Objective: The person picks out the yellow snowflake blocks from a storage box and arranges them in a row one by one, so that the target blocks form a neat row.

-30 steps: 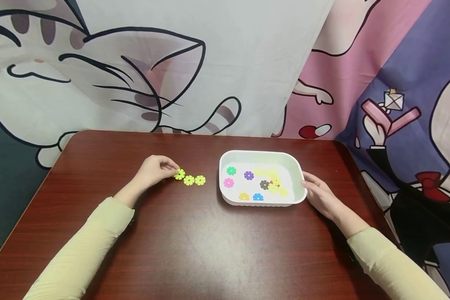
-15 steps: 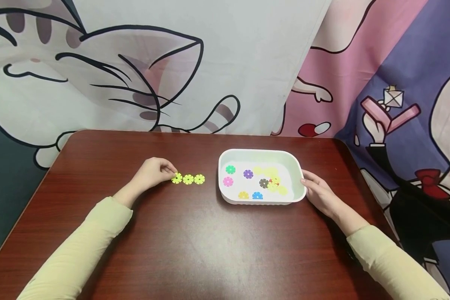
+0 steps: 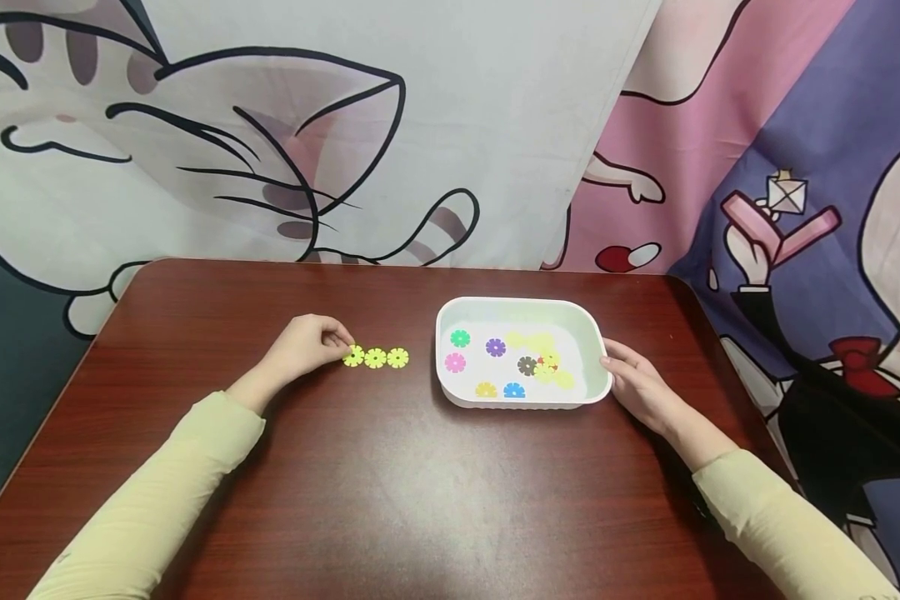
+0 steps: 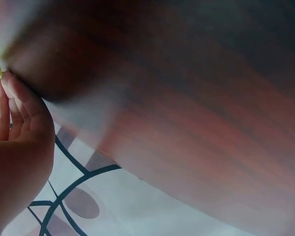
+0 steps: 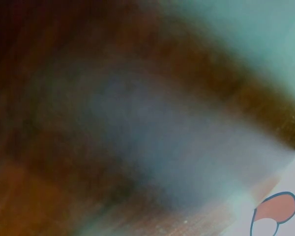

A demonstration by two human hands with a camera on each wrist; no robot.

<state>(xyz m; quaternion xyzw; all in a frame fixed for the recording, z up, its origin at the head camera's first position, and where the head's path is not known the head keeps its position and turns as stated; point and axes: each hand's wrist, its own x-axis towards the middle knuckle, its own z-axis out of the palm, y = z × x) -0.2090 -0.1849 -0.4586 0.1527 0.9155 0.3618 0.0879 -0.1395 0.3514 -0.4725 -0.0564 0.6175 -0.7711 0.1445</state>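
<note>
Seemingly for steadiness, the row's [image 3: 376,358] nine-o'clock disc [image 3: 355,357] is pinched by left fingers [image 3: 337,331], the tray's [image 3: 521,403] three-o'clock side by right fingers [image 3: 622,351].

Before you: red-brown wood-grain table [image 3: 345,500], far corners rounded. On it: white tray [image 3: 523,403], right of your centre; near tray's left side, straight row of three yellow discs [image 3: 376,358].

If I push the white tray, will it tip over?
Probably not: the white tray looks low and wide. It would likely slide, since the tabletop looks smooth and shiny. The discs inside might shift too, being so small.
</note>
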